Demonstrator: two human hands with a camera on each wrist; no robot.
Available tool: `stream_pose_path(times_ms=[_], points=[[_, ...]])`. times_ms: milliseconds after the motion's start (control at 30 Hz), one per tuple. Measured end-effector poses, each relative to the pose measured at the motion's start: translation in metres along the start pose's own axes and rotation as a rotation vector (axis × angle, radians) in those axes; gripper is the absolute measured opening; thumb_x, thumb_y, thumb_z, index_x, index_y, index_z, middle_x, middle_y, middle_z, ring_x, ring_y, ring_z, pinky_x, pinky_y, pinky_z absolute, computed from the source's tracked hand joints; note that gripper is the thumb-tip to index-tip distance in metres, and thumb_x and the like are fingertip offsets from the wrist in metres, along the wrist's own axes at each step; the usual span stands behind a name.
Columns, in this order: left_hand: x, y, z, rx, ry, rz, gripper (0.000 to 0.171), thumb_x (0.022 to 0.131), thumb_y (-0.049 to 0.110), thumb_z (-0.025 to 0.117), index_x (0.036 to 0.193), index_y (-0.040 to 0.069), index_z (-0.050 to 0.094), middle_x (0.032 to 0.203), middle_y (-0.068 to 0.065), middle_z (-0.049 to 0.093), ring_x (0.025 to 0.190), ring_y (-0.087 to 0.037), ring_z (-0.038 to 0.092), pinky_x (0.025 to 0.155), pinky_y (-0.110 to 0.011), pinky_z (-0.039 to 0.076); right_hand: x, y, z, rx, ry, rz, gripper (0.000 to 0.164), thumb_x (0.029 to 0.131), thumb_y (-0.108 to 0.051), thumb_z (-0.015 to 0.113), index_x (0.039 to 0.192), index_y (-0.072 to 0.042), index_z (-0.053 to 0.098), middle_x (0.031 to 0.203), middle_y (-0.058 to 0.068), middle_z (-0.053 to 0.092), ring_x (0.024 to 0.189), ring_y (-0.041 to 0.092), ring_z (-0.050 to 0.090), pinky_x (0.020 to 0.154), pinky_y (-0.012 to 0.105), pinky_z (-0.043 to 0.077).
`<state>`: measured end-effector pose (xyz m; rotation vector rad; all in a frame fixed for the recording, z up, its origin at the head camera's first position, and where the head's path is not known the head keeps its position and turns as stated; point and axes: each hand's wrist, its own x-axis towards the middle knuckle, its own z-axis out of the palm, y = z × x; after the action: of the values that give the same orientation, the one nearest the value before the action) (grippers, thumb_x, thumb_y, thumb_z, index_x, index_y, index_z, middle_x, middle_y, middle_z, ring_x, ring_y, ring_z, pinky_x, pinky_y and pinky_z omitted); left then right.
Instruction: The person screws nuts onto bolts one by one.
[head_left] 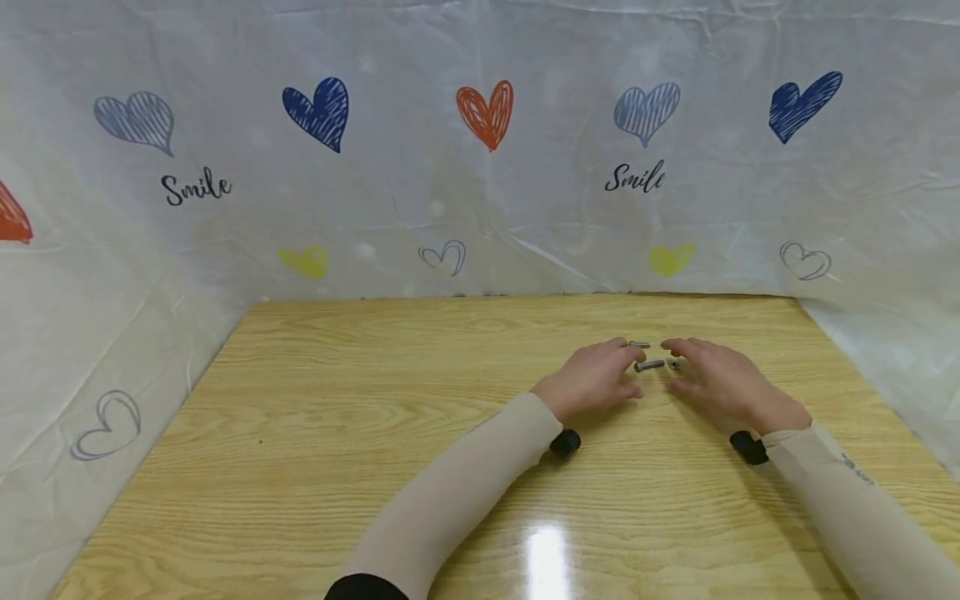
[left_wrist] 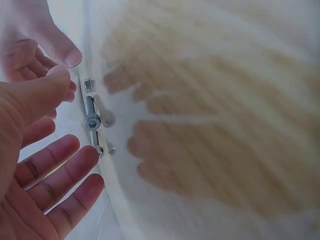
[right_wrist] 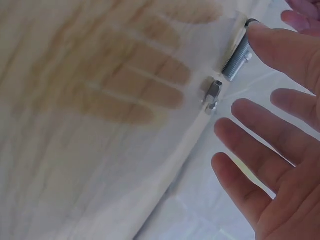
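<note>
Two metal bolts lie on the wooden table between my hands, a thicker socket-head bolt (head_left: 649, 365) and a thinner bolt (head_left: 639, 344) beyond it. Close to the thick bolt's threaded end is a hex nut (head_left: 674, 364); a second, smaller nut (right_wrist: 211, 106) shows beside it in the right wrist view. My left hand (head_left: 596, 375) hovers at the bolts' head side, fingers spread and slightly bent around nothing. Opposite it, my right hand (head_left: 720, 379) is held with its thumb and fingers apart, near the nuts. In the left wrist view, the socket-head bolt (left_wrist: 90, 106) stands out between the hands.
The wood-grain table (head_left: 337, 467) extends far to the left and towards me. A white sheet (head_left: 555, 200) printed with hearts and "Smile" hangs along the table's back edge and both sides. Dark wrist cameras (head_left: 566, 443) sit under both wrists.
</note>
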<state>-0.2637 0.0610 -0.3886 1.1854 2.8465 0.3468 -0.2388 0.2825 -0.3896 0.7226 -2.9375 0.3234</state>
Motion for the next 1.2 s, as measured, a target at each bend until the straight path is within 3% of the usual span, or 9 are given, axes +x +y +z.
stream_pose_path(times_ms=[233,500,900,1200], points=[[0.012,0.004,0.002,0.055,-0.014,-0.024,0.044,0.091,0.041,0.064,0.129,0.021,0.055,0.112,0.007,0.055,0.095,-0.006,0.054,0.081,-0.024,0.047,0.003,0.004,0.003,0.022,-0.01,-0.007,0.05,0.088,-0.022,0.071,0.131,-0.003,0.053,0.117,0.016,0.062,0.107,0.035,0.06,0.085,0.053,0.046],[0.024,0.004,0.005,0.043,-0.019,-0.076,0.04,0.091,0.038,0.065,0.128,0.023,0.057,0.114,0.006,0.057,0.1,-0.008,0.055,0.083,-0.026,0.047,0.009,0.012,0.002,0.059,-0.039,0.015,0.032,0.09,-0.017,0.068,0.118,-0.003,0.063,0.098,0.006,0.064,0.091,0.025,0.062,0.078,0.048,0.049],[0.038,0.003,0.007,0.041,-0.046,-0.092,0.035,0.092,0.035,0.065,0.125,0.023,0.062,0.119,0.007,0.061,0.107,-0.008,0.056,0.085,-0.027,0.048,0.021,0.023,-0.002,0.151,-0.082,-0.02,0.024,0.087,-0.005,0.068,0.11,0.001,0.067,0.098,0.009,0.067,0.091,0.027,0.064,0.079,0.046,0.05],[0.046,0.001,0.01,0.035,-0.041,-0.092,0.009,0.092,0.032,0.066,0.09,0.023,0.068,0.098,0.009,0.062,0.081,-0.006,0.053,0.069,-0.025,0.045,0.021,0.025,-0.003,0.157,-0.077,-0.04,0.012,0.087,-0.005,0.068,0.097,-0.005,0.074,0.098,0.008,0.066,0.092,0.029,0.063,0.08,0.046,0.049]])
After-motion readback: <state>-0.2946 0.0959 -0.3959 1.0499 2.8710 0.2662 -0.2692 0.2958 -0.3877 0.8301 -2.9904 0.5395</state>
